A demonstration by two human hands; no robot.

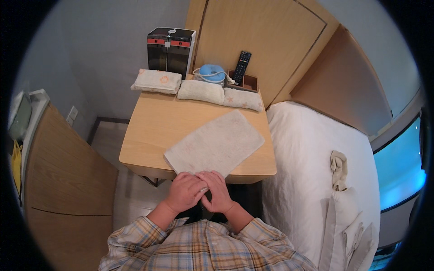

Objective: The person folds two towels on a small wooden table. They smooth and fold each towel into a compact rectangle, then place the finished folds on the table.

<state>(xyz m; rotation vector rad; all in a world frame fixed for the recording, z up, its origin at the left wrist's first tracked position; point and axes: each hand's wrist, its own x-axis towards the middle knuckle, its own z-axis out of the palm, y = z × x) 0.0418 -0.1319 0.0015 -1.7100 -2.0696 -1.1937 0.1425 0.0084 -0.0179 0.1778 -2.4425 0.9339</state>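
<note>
A light towel (pixel 217 144) lies spread out flat and aslant on the wooden table (pixel 149 135). Its near corner reaches the table's front edge, where both hands are. My left hand (pixel 186 191) has its fingers bent near that corner, and my right hand (pixel 217 191) rests close against it, fingers curled over. A small pale bit shows between the hands; what it is cannot be told. Along the table's back edge lie a folded towel with an orange print (pixel 159 81), a plain folded towel (pixel 200 91) and a folded towel with star prints (pixel 242 99).
Behind the towels stand a black dispenser box (pixel 169 56), a blue round object with a white cable (pixel 212 73), and a brown tray (pixel 251 83) holding a remote control (pixel 242 67). A white-covered bed (pixel 298 162) adjoins on the right; a wooden cabinet (pixel 67 176) stands left.
</note>
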